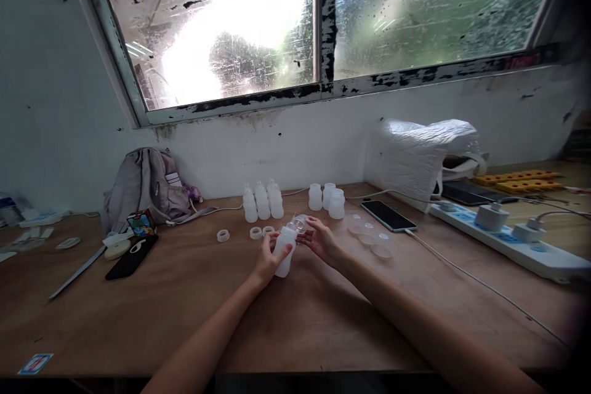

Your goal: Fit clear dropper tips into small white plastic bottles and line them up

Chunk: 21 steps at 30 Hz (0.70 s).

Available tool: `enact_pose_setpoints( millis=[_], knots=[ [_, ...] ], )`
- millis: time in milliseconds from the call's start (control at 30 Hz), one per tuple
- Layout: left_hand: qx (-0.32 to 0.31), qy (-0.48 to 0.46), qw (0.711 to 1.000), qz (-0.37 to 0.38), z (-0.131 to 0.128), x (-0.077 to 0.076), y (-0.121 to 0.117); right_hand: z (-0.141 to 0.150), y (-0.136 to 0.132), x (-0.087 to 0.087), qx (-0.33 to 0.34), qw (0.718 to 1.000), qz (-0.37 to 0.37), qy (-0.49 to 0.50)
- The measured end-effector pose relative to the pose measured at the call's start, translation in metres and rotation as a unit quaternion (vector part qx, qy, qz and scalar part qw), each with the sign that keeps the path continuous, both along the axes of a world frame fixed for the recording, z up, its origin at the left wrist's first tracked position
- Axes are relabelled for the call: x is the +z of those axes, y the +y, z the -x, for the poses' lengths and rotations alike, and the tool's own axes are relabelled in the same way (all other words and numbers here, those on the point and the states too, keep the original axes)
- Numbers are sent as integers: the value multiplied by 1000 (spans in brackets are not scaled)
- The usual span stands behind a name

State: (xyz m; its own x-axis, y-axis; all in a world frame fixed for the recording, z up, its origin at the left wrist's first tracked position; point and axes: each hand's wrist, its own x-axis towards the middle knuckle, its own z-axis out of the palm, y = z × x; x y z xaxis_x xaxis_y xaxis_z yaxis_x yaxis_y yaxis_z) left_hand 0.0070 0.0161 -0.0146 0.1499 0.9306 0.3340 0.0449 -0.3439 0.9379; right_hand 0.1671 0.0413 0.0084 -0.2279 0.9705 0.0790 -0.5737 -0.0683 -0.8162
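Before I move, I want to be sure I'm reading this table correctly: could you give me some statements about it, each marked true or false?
1. The left hand holds a translucent bottle. True.
2. The right hand lies flat on the table. False: the right hand is raised, its fingers at a clear cover near the bottle's top.
3. A cable runs to the phone right of the hands. True.
4. The backpack is beside the power strip. False: the backpack is far left, the power strip far right.
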Motion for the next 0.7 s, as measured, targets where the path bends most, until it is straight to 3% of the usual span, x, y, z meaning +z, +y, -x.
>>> enact_pose_setpoints(
  millis=[233,467,700],
  knots=[
    [-3,71,997,-20,0,3,-1,-4,-8,13,17,997,-62,35],
    [-2,89,996,-25,0,5,-1,1,-12,8,-11,992,-101,-70],
    [25,113,991,-74,2,10,-8,0,-16,12,-4,981,-137,-139]
  ],
)
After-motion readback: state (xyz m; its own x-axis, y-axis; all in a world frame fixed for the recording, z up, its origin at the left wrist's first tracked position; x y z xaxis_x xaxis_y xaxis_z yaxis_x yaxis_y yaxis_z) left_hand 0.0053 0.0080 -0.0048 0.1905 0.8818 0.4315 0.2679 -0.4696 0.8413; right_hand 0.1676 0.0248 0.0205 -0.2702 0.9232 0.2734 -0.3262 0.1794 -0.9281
